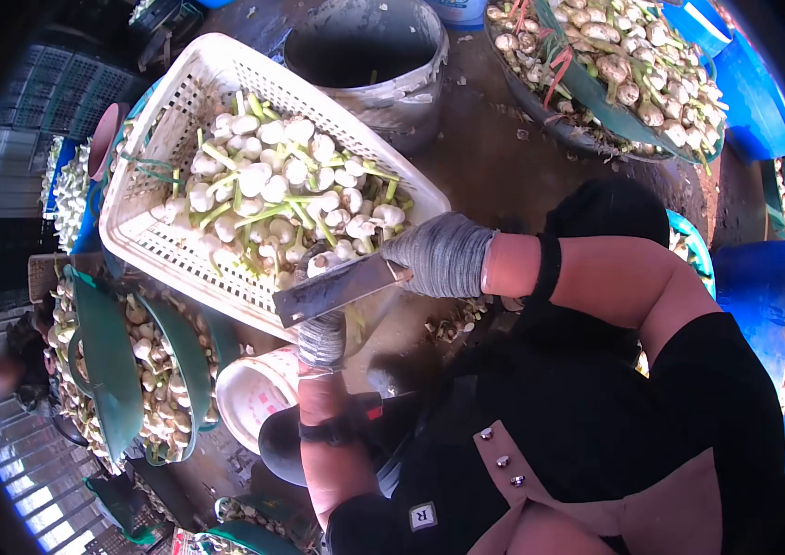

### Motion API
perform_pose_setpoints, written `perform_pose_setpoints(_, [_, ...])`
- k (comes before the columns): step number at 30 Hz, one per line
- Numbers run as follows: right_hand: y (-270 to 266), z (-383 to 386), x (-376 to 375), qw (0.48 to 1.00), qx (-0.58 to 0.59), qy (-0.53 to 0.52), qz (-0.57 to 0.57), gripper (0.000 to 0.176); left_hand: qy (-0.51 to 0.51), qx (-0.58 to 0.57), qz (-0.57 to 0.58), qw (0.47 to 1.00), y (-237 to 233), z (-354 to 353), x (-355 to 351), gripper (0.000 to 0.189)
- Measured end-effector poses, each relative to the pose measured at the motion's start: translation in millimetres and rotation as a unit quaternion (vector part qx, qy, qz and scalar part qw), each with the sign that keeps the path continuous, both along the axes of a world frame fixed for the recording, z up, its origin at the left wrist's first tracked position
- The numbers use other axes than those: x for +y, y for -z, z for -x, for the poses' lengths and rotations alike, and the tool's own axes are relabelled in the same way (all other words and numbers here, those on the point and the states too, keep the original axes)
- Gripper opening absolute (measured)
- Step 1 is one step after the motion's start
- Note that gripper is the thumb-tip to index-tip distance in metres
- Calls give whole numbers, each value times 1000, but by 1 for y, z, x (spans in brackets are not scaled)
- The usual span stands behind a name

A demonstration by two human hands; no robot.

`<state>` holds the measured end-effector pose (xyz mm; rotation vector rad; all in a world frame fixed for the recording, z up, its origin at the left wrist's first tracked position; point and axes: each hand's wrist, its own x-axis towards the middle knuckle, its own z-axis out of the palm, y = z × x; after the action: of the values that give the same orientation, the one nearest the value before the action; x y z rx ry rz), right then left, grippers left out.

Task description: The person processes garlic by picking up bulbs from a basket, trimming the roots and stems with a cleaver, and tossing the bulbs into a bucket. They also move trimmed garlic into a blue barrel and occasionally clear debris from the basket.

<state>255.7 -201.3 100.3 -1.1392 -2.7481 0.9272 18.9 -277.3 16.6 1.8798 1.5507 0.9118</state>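
My right hand (443,254), in a grey knitted glove, is closed round the handle of a wide-bladed knife (337,289) near the basket's lower right corner. The blade points left and passes over my left hand (322,338), also gloved. Its fingers are partly hidden behind the blade, at a white garlic bulb (321,263) just above the blade; how firmly they hold it cannot be made out. Both hands are at the near side of a white plastic basket (147,242). Inside it lies a heap of trimmed garlic bulbs (272,185) with short green stems.
A dark bucket (402,106) stands behind the basket. A heaped tub of garlic (633,65) is at the upper right, green bags of garlic (101,370) at the left. A white bucket (245,400) sits beside my left forearm. Blue containers (753,92) line the right edge.
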Motion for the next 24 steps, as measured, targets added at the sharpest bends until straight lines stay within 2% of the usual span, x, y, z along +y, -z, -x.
perform_pose_setpoints(1, [-4, 0, -5, 1000, -8, -3, 0, 19, 0, -1, 2, 1000, 4, 1, -5, 35])
perform_pose_setpoints(3, [-5, -1, -14, 1000, -19, -3, 1, 19, 9, 158, -98, 982, 16, 3, -15, 30])
perform_pose_setpoints(5, [0, -3, -21, 997, 45, -36, -46, 18, 9, 175, -117, 978, -5, -10, -18, 30])
perform_pose_setpoints(6, [9, -5, -24, 997, 44, -33, -47, 18, 3, 159, -94, 983, -8, -13, -21, 30])
perform_pose_setpoints(7, [22, -6, -25, 991, 110, -39, -66, 19, -3, 144, -69, 987, -10, -14, -24, 29])
perform_pose_setpoints(8, [33, -6, -26, 980, 177, -45, -86, 20, 45, 228, -166, 958, -9, -10, -26, 30])
perform_pose_setpoints(9, [43, -6, -23, 979, 177, -45, -87, 20, 45, 228, -167, 958, -7, -11, -33, 30])
perform_pose_setpoints(10, [50, -7, -17, 996, 81, -11, -46, 22, -55, -36, 3, 998, -19, -23, -38, 32])
perform_pose_setpoints(11, [60, -8, -7, 1000, -15, 23, -6, 24, -148, -296, 170, 928, -35, -33, -43, 34])
perform_pose_setpoints(12, [84, -20, 10, 999, -4, 32, -2, 25, -146, -244, 133, 950, -59, -39, -45, 36])
perform_pose_setpoints(13, [83, -20, 6, 999, -3, 33, -5, 25, -144, -243, 131, 950, -66, -37, -46, 36])
perform_pose_setpoints(15, [80, -14, 1, 992, 98, 78, 13, 28, -151, -266, 155, 939, -72, -35, -45, 34])
perform_pose_setpoints(16, [55, 7, -9, 947, 148, 117, 260, 32, -166, -374, 147, 901, -49, -40, -39, 39])
perform_pose_setpoints(17, [62, 11, -15, 938, 227, 120, 233, 34, -167, -469, 150, 854, -25, -45, -30, 45])
perform_pose_setpoints(18, [33, 19, -23, 904, 195, 164, 342, 34, -140, -192, 27, 971, -43, -52, -29, 49])
perform_pose_setpoints(19, [2, 24, -29, 855, 162, 206, 448, 35, -92, 103, -101, 985, -65, -60, -29, 53])
perform_pose_setpoints(20, [-1, 22, -30, 855, 163, 209, 446, 35, -100, 61, -116, 986, -70, -65, -27, 65])
perform_pose_setpoints(21, [-5, 21, -27, 875, 214, 172, 399, 38, -101, 60, -123, 985, -69, -66, -27, 65])
perform_pose_setpoints(22, [-7, 22, -25, 888, 264, 133, 352, 41, -125, -256, 13, 958, -76, -69, -29, 69])
perform_pose_setpoints(23, [-8, 23, -26, 889, 263, 130, 351, 41, -134, -542, 149, 816, -83, -70, -31, 73])
perform_pose_setpoints(24, [-8, 26, -28, 928, 283, 100, 223, 44, -147, -479, 162, 850, -92, -63, -30, 77])
